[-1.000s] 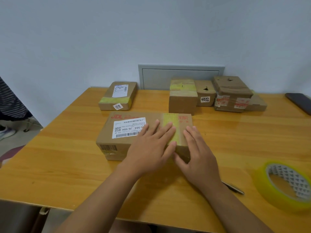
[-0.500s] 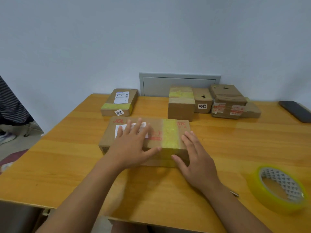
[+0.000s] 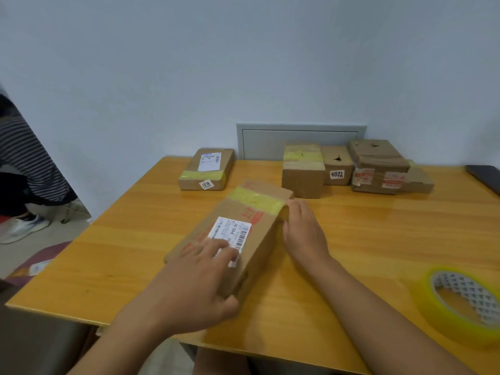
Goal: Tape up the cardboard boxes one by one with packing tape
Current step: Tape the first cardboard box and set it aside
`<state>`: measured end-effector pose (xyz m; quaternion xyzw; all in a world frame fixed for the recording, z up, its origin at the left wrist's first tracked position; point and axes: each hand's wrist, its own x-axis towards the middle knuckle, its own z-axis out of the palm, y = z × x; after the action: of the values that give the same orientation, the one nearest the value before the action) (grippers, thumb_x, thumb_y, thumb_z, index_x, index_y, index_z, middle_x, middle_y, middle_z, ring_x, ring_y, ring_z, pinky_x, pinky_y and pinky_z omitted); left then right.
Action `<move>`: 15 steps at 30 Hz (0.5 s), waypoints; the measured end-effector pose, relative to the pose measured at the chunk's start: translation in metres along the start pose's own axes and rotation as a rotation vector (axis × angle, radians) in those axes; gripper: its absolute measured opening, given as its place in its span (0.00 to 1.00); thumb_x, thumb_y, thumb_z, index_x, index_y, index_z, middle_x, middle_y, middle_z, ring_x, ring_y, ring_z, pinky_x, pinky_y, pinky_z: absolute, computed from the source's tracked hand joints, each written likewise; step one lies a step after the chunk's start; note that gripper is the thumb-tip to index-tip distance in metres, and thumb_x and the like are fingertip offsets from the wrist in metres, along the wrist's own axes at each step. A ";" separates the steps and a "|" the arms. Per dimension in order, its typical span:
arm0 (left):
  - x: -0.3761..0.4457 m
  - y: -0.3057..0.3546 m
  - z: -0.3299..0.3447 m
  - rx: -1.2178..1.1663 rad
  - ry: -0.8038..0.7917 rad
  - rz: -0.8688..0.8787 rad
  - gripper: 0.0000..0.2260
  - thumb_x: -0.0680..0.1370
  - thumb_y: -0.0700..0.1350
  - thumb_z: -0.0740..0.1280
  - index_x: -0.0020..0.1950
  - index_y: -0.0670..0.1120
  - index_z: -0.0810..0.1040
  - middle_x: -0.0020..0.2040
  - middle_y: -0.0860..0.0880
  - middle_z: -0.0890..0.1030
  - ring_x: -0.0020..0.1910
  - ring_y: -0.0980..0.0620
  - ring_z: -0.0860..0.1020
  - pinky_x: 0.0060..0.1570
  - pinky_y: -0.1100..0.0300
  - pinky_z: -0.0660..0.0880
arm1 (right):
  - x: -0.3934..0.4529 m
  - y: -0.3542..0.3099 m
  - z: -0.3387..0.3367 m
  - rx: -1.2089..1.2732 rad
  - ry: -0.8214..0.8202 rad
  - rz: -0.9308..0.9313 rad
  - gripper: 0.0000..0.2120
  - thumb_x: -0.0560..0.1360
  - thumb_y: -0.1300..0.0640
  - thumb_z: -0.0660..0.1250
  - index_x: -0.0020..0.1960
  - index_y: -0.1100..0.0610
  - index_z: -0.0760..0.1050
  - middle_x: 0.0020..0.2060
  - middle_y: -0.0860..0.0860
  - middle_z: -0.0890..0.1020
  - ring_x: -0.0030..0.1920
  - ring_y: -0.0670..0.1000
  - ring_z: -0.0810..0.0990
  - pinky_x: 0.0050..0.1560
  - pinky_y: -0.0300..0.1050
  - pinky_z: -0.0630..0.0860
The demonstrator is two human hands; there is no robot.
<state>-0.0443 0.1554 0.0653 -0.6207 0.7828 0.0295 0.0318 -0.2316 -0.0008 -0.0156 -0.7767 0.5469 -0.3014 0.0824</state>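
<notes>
Shift since a second ago: our long box no longer lies square across the frame; we have swung it so its taped end points to the upper right and its near end points at us.
Box in hand: it sits at the centre of the frame on the wooden table, a white shipping label on top and one yellow tape band wrapped over the far end.
Left hand: our left hand rests on the near end of the box, fingers spread flat over the label's lower edge, thumb down the near right corner; it presses more than it grips.
Right hand: our right hand lies open against the box's right side, straight fingers touching the wall just beside the tape band.
Step in hand: we judge we are turning the box to reach a side or end that carries no tape yet.
Next move: it calls for a free hand to reach the tape roll at the lower right edge of the frame, well apart from the box, while the other hand steadies the box.
Taped already: a flat box in the upper middle left and a cube box right of it both show yellow bands.
Waiting, by our reading: three brown boxes beside the cube box, in the upper right, show no clear yellow band.
Edges of frame: a dark flat object lies at far right; a person's striped garment shows at left.
</notes>
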 end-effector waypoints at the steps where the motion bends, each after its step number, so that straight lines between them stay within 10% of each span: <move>1: -0.002 -0.002 0.002 -0.009 -0.038 0.027 0.32 0.74 0.65 0.59 0.77 0.63 0.52 0.80 0.59 0.49 0.79 0.54 0.46 0.75 0.60 0.42 | 0.003 0.000 0.001 0.044 -0.049 0.013 0.22 0.80 0.60 0.60 0.73 0.57 0.64 0.69 0.54 0.69 0.65 0.58 0.72 0.56 0.50 0.71; 5: 0.001 -0.009 0.022 -0.030 -0.079 0.043 0.32 0.76 0.69 0.50 0.73 0.72 0.33 0.73 0.68 0.30 0.74 0.55 0.26 0.73 0.48 0.29 | 0.008 0.006 0.003 0.148 -0.282 -0.014 0.28 0.82 0.53 0.57 0.80 0.48 0.51 0.76 0.48 0.63 0.71 0.54 0.69 0.66 0.51 0.71; 9: 0.019 -0.001 0.038 -0.020 0.080 -0.025 0.37 0.69 0.69 0.34 0.78 0.63 0.42 0.75 0.64 0.37 0.78 0.51 0.35 0.75 0.49 0.35 | -0.007 0.012 -0.003 0.202 -0.324 -0.065 0.26 0.83 0.52 0.57 0.79 0.48 0.56 0.75 0.46 0.65 0.72 0.50 0.68 0.68 0.50 0.69; 13: 0.043 0.006 0.037 0.051 0.119 -0.045 0.33 0.75 0.66 0.41 0.78 0.56 0.59 0.79 0.56 0.56 0.79 0.43 0.55 0.73 0.38 0.56 | -0.033 0.008 -0.006 0.351 -0.230 -0.133 0.23 0.83 0.55 0.56 0.78 0.48 0.60 0.75 0.45 0.66 0.72 0.46 0.67 0.69 0.50 0.69; 15: 0.057 0.006 0.037 0.056 0.137 -0.052 0.29 0.79 0.65 0.45 0.79 0.56 0.55 0.80 0.55 0.53 0.80 0.42 0.51 0.74 0.39 0.52 | -0.043 0.006 -0.006 0.363 -0.192 -0.155 0.24 0.82 0.57 0.57 0.77 0.49 0.60 0.76 0.44 0.64 0.73 0.44 0.65 0.71 0.47 0.67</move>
<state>-0.0630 0.1047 0.0238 -0.6404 0.7672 -0.0358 -0.0035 -0.2498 0.0370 -0.0300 -0.8140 0.4119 -0.3251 0.2490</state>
